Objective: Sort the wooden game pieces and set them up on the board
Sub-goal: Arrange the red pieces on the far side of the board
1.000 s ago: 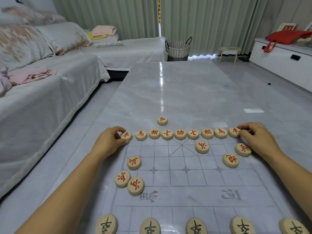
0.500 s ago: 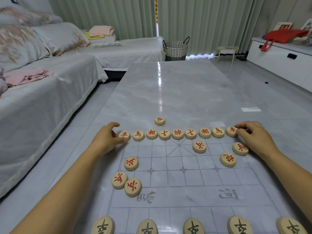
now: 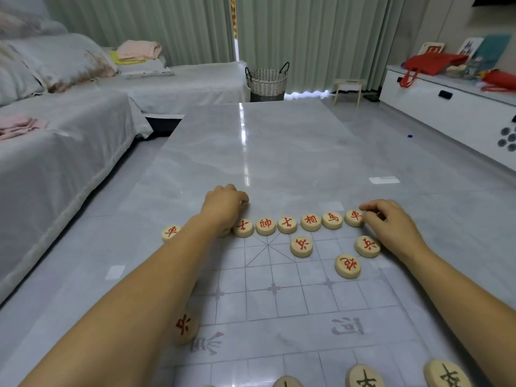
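Leaving the left-end chariot [image 3: 170, 232] where it sat a second ago, the left hand [image 3: 224, 206] has reached over the red back row [image 3: 265, 227] to the spot on the bare surface [image 3: 265, 152] where a stray red piece lay; its fingers are curled down there, but the piece is hidden beneath them, so I cannot tell whether the grip has closed on it. The right hand [image 3: 393, 227] has stayed at the far end, fingertips pinching the edge of the right-end chariot [image 3: 354, 218]. Two soldiers [image 3: 301, 246] and a cannon [image 3: 347, 266] lie loose on the board [image 3: 279, 305], short of their points, and black pieces [image 3: 364, 377] line the near edge. Trouble would most likely come from the left forearm: it lies across the row, covering the pieces next to the advisor [image 3: 243, 227], and another soldier [image 3: 185, 328] sits right against its underside, so drawing the arm straight back low could sweep several discs out of line. Since the row's discs touch one another, a sideways nudge on the right-end chariot could shove its neighbours too, and on so glossy a surface they would probably slide easily
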The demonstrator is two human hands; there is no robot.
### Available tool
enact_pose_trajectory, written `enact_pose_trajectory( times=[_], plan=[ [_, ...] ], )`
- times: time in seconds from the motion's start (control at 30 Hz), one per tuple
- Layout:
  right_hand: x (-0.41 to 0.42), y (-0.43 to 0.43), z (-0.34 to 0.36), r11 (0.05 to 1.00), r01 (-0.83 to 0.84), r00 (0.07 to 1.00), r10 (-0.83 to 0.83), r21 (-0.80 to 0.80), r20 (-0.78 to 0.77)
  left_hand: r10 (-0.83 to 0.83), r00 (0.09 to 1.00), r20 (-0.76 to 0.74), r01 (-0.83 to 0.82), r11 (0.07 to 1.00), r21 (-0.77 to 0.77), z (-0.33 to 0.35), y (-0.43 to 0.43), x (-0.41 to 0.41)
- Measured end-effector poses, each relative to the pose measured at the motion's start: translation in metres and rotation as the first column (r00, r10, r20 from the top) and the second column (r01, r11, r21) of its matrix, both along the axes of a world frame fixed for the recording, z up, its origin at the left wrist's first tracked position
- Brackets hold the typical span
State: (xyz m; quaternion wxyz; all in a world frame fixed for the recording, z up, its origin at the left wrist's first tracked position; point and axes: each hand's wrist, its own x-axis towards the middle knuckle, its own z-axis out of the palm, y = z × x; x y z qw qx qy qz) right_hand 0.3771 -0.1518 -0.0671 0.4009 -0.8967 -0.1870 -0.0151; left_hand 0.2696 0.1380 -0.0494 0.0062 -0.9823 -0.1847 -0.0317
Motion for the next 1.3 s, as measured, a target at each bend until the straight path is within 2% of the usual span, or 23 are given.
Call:
enact_pose_trajectory(
  times=[0.1,0.2,0.23,0.37,0.5,0.57,0.6,0.63,0.7,0.73,0.83,0.97,1.0,1.07,1.13,1.2,1.3],
  plan=[
    [-0.001,-0.001,0.001,1.0,0.008,1.0,-0.008,0.024,-0.004,0.008,0.995,0.097,-0.002,0.998,-0.06,0.006,0.004,-0.009],
    [-0.001,-0.002,0.002,0.997,0.019,1.0,-0.019,0.078,-0.002,0.054,0.934,0.352,0.041,0.965,-0.257,0.024,-0.002,-0.036],
    [-0.002,-0.002,0.003,0.995,0.021,1.0,-0.021,0.098,-0.001,0.051,0.921,0.385,0.078,0.947,-0.313,0.03,-0.006,-0.05],
    [-0.006,-0.004,0.006,0.98,0.032,0.999,-0.038,0.194,0.026,-0.069,0.947,0.312,0.183,0.919,-0.35,0.027,-0.022,-0.121],
    [-0.022,-0.008,0.017,0.977,-0.015,0.985,-0.022,0.211,0.171,0.021,0.931,0.364,0.146,0.893,-0.425,0.013,-0.019,-0.177],
    [-0.035,-0.01,0.024,0.986,-0.079,0.989,0.058,0.148,0.138,0.086,0.923,0.376,0.1,0.889,-0.447,0.011,-0.011,-0.193],
    [-0.041,-0.012,0.025,0.992,-0.118,0.988,0.112,0.053,0.102,0.108,0.921,0.374,0.075,0.894,-0.442,0.01,-0.006,-0.199],
    [-0.048,-0.015,0.024,0.982,-0.156,0.984,0.165,-0.111,0.075,0.127,0.921,0.368,0.047,0.902,-0.429,0.009,-0.003,-0.203],
    [-0.061,-0.021,0.021,0.864,-0.201,0.971,0.239,-0.462,0.025,0.146,0.933,0.33,0.002,0.913,-0.408,0.004,0.0,-0.206],
    [-0.068,-0.025,0.021,0.818,-0.193,0.97,0.244,-0.541,0.022,0.146,0.94,0.307,-0.006,0.91,-0.414,0.002,0.0,-0.207],
    [-0.094,-0.036,0.027,0.831,-0.15,0.982,0.19,-0.535,0.019,0.147,0.942,0.3,0.02,0.871,-0.491,-0.004,-0.004,-0.208],
    [-0.132,-0.034,0.036,0.793,-0.281,0.953,0.295,-0.54,-0.063,0.18,0.937,0.299,0.043,0.789,-0.612,-0.005,-0.01,-0.209],
    [-0.138,-0.029,0.039,0.802,-0.271,0.955,0.292,-0.533,-0.046,0.175,0.943,0.283,0.048,0.769,-0.637,-0.006,-0.013,-0.209],
    [-0.14,-0.013,0.048,0.824,-0.154,0.967,0.238,-0.545,0.087,0.157,0.951,0.268,0.076,0.72,-0.69,-0.007,-0.019,-0.21],
    [-0.13,0.004,0.05,0.827,-0.084,0.963,0.211,-0.557,0.168,0.173,0.945,0.279,0.113,0.626,-0.772,-0.007,-0.023,-0.211],
    [-0.118,0.021,0.046,0.811,-0.125,0.961,0.241,-0.571,0.132,0.227,0.935,0.273,0.123,0.516,-0.848,-0.006,-0.022,-0.212],
    [-0.112,0.036,0.038,0.799,-0.225,0.963,0.269,-0.558,-0.002,0.286,0.925,0.249,0.13,0.378,-0.917,-0.005,-0.017,-0.212]
  ],
)
